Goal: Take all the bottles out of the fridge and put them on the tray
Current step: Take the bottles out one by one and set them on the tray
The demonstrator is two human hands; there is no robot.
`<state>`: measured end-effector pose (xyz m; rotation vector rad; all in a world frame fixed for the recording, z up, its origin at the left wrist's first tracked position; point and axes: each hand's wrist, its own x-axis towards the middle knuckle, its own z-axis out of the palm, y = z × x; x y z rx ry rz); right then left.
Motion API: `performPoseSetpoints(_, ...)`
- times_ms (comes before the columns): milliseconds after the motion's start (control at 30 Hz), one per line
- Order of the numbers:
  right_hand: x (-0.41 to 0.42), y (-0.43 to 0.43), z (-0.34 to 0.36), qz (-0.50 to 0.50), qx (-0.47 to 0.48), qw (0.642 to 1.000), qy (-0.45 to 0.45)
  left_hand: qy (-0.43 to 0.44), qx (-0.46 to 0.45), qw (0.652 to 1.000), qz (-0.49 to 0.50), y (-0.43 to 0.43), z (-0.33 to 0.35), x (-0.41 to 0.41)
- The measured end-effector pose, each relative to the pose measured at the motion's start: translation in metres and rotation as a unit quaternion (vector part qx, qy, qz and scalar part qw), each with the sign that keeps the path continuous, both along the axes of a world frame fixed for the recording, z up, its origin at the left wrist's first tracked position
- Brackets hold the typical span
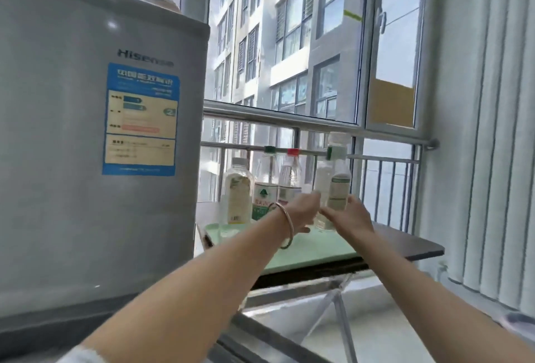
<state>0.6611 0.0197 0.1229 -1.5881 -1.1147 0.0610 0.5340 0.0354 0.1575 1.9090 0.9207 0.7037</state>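
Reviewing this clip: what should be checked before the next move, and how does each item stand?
1. Fridge door shut: ok.
2. Tray flat on table: ok.
3. Yellow bottle upright on tray: ok.
4. Right hand grip on labelled bottle: cannot tell, blurred.
5. Left hand grip: cannot tell.
6. Fridge emptied: cannot tell, door shut.

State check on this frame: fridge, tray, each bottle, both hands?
fridge: door shut
tray: flat on table, bearing bottles
yellow-label bottle: upright on tray, capped
green-cap bottle: upright, capped
red-cap bottle: upright, capped
clear bottle: upright, gripped by left hand
tall bottle: upright, gripped by right hand
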Motion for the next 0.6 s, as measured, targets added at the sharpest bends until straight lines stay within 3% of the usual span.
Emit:
performPoseSetpoints(67,0.02,0.023,-0.002,-0.008,-0.023,1.0,-0.004,-0.016,-0.054,0.998,-0.021,0.019,-0.012,0.018)
performPoseSetpoints(233,0.041,0.076,-0.005,-0.007,-0.111,0.993,-0.045,-0.006,-0.083,0.996,-0.028,0.058,-0.021,0.041)
performPoseSetpoints(367,0.041,0.108,-0.014,0.008,-0.139,0.99,-0.018,-0.008,-0.117,0.993,-0.018,0.085,-0.024,0.049)
performPoseSetpoints(600,0.057,0.136,-0.025,0.066,-0.147,0.986,-0.036,-0.005,-0.086,0.996,-0.014,0.099,-0.029,0.054)
